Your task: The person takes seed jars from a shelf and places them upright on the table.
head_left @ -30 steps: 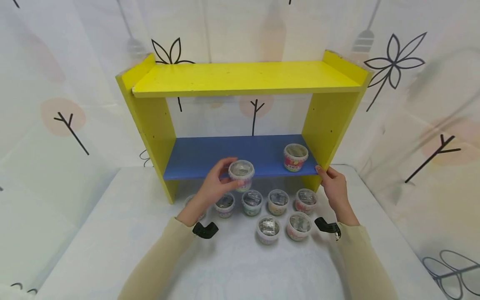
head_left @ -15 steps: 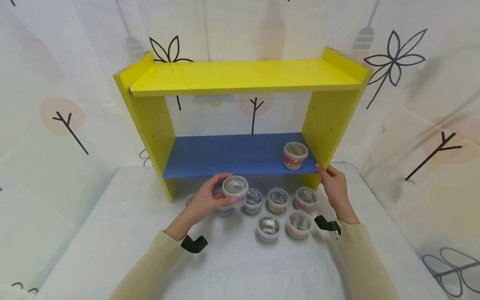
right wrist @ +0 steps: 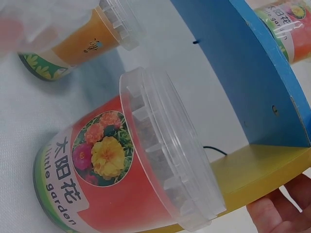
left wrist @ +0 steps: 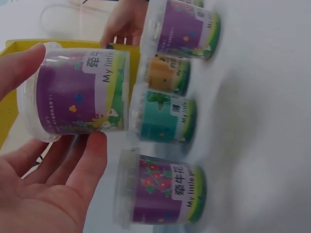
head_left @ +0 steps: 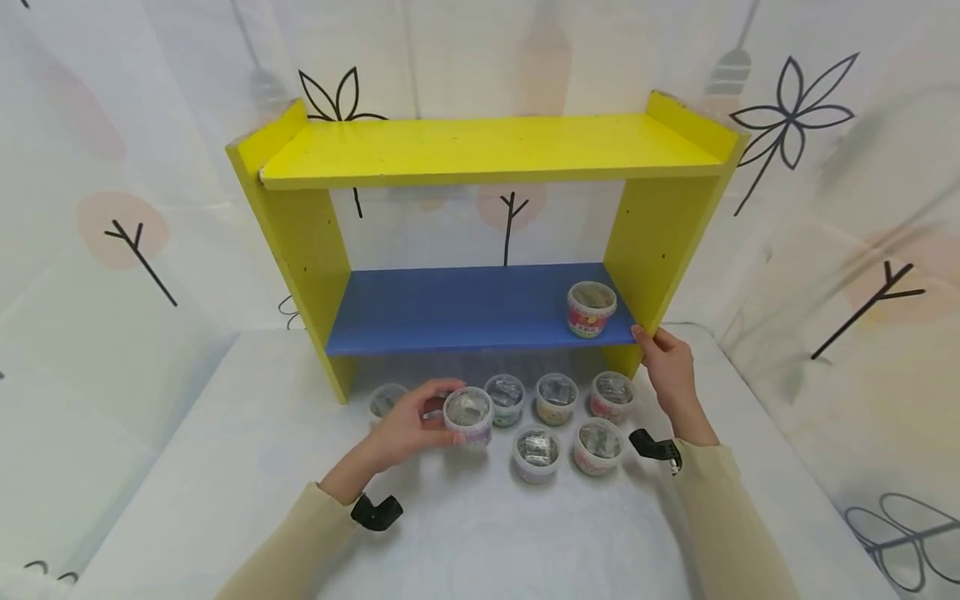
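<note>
My left hand [head_left: 412, 427] holds a small lidded plastic planting tub [head_left: 468, 414] between thumb and fingers, just above the white table. Its purple label [left wrist: 68, 97] reads "My little" in the left wrist view. Close behind it on the table stand a teal-labelled tub [left wrist: 163, 119] and another purple-labelled tub [left wrist: 160, 189]. In the head view my left hand partly covers the tub [head_left: 386, 398] at the left. My right hand [head_left: 670, 375] grips the right side panel of the yellow and blue shelf unit [head_left: 660, 250], thumb at the front edge.
A red-labelled tub [head_left: 591, 308] stands on the blue shelf [head_left: 465, 308], at its right end. More tubs stand below and in front, including an orange-labelled one [head_left: 557, 398] and red-labelled ones [head_left: 612, 395] [head_left: 598, 446]. A purple-labelled tub [head_left: 536, 454] is nearest the front.
My left hand has brought the tub down and toward me, from in front of the blue shelf's edge to low over the table. My right hand has stayed on the side panel.
</note>
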A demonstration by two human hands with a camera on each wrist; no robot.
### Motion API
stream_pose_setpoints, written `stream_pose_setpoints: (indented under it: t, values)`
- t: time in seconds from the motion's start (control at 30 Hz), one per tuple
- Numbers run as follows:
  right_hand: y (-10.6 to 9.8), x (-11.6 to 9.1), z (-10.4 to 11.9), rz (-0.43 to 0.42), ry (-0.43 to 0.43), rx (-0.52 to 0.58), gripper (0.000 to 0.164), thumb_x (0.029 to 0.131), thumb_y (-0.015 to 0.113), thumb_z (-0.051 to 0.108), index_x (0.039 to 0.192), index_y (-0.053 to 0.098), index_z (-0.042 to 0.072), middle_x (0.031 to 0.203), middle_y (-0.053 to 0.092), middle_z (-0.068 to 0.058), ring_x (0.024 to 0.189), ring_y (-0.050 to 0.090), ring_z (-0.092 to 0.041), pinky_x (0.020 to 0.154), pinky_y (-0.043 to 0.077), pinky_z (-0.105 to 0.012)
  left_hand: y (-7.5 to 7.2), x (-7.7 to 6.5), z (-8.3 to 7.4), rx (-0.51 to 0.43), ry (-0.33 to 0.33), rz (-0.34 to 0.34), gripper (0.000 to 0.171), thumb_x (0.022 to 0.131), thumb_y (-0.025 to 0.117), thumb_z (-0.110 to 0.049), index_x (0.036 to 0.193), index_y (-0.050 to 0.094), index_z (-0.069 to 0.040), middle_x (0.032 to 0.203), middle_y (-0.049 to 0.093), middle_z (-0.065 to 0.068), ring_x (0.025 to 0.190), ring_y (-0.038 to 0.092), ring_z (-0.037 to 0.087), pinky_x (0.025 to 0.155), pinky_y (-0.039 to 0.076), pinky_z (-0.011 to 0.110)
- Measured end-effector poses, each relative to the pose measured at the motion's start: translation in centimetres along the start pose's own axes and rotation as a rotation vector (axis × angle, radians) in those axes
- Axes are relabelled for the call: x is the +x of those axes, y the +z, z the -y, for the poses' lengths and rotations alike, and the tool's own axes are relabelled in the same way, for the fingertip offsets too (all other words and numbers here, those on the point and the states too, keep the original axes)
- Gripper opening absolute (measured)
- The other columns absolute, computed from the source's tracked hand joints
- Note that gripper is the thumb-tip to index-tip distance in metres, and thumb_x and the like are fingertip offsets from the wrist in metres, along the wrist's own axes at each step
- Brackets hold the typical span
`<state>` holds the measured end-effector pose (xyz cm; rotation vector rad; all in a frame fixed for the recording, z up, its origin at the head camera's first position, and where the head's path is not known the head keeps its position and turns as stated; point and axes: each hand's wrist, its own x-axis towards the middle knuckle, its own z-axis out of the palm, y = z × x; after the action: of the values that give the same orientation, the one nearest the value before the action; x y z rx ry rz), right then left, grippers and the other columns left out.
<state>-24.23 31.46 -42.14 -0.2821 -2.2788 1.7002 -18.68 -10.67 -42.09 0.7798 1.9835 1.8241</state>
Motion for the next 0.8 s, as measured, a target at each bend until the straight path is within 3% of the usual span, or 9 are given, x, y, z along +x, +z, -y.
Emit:
stream_pose_setpoints:
  t: [0.33, 0.8]
  values:
    - [0.1, -0.1, 0.2, -0.006, 0.006, -0.007, 0.065, 0.098, 0.054, 0.052, 0.144, 0.052, 0.005, 0.134, 0.060, -0.015, 0.122, 0.054, -0.028, 0.104, 0.042, -0.050, 0.4, -0.9, 1.6, 0.059, -0.050, 0.037, 0.070, 0.081, 0.082, -0.005, 0.142, 0.048, -0.004, 0.143, 0.047, 0.013, 0.128, 0.051, 0.033, 0.096, 0.050, 0.037]
    - [0.1, -0.1, 0.3, 0.001, 0.007, -0.002, 0.065, 0.099, 0.052, 0.052, 0.146, 0.050, 0.007, 0.140, 0.055, -0.019, 0.127, 0.052, -0.032, 0.105, 0.041, -0.050, 1.2, -1.0, 3.3, 0.093, -0.051, 0.037, 0.070, 0.078, 0.082, 0.000, 0.141, 0.049, -0.003, 0.143, 0.048, 0.013, 0.135, 0.045, 0.034, 0.099, 0.047, 0.038]
